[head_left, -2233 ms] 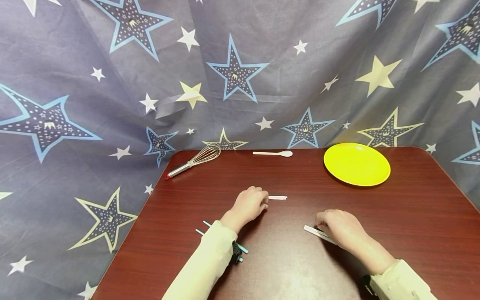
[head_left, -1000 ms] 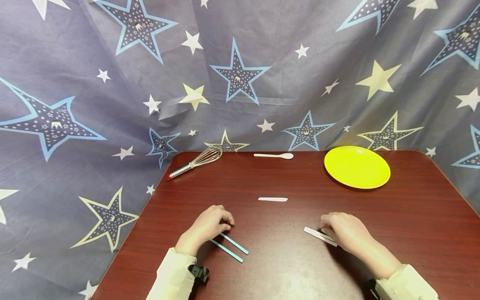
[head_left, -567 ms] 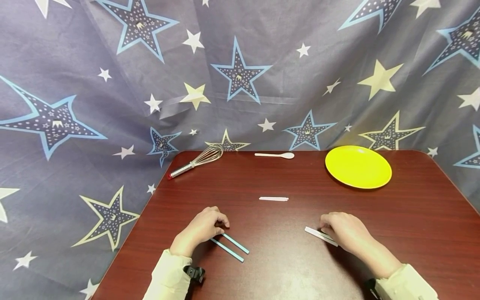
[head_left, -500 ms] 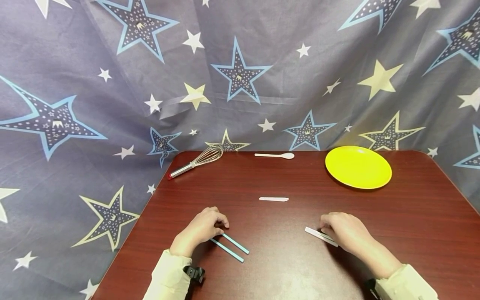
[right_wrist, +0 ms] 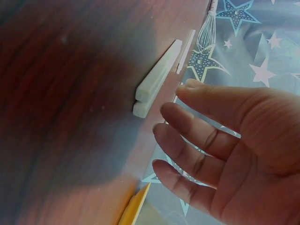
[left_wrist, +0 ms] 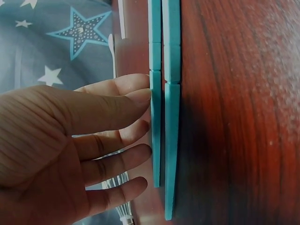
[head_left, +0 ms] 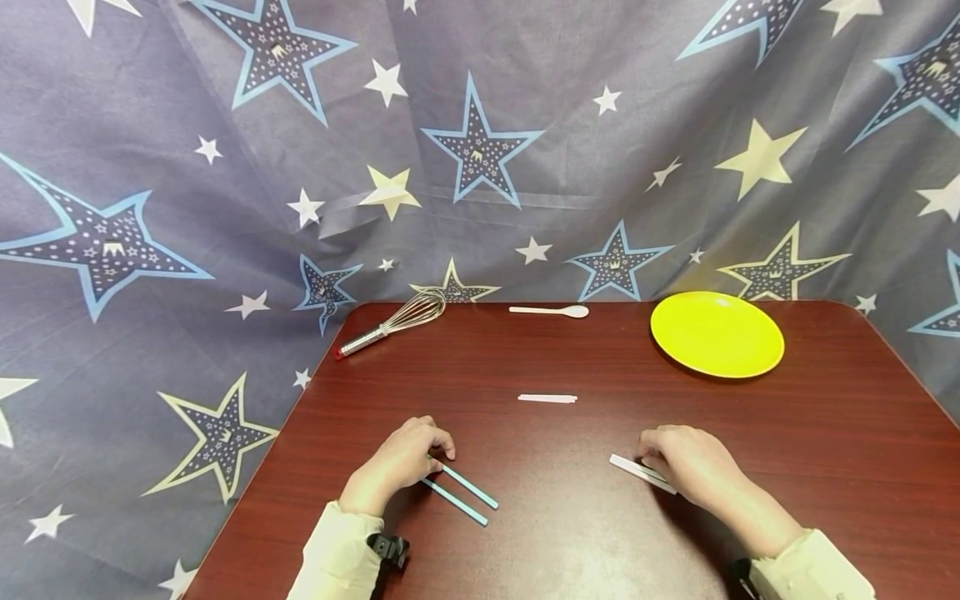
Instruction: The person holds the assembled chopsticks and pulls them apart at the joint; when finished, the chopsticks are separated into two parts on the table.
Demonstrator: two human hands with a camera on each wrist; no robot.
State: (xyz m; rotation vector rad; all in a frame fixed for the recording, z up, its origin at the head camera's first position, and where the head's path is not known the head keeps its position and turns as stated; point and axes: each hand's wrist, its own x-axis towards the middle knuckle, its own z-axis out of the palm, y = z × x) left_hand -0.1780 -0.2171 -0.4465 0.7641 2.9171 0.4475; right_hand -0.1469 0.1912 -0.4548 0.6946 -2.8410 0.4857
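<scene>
Two teal chopsticks [head_left: 455,502] lie side by side on the table at the front left. My left hand [head_left: 399,460] is over their far ends, covering part of them in the head view. In the left wrist view its thumb [left_wrist: 117,108] and fingertips come right to the edge of the nearer teal chopstick [left_wrist: 155,126], fingers loosely bent. My right hand [head_left: 693,468] hovers beside a pair of white sticks [head_left: 636,468] at the front right. The right wrist view shows its relaxed fingers [right_wrist: 183,145] apart from those sticks, holding nothing.
Another pair of thin white sticks [head_left: 547,398] lies mid-table. Along the back are a whisk [head_left: 397,323], a white spoon [head_left: 549,311] and a yellow plate [head_left: 716,335]. A star-patterned cloth [head_left: 480,150] hangs behind the table.
My left hand has drawn back from the mid-table white sticks, toward me and left, to the teal chopsticks. Those white sticks now lie uncovered. My right hand has hardly moved.
</scene>
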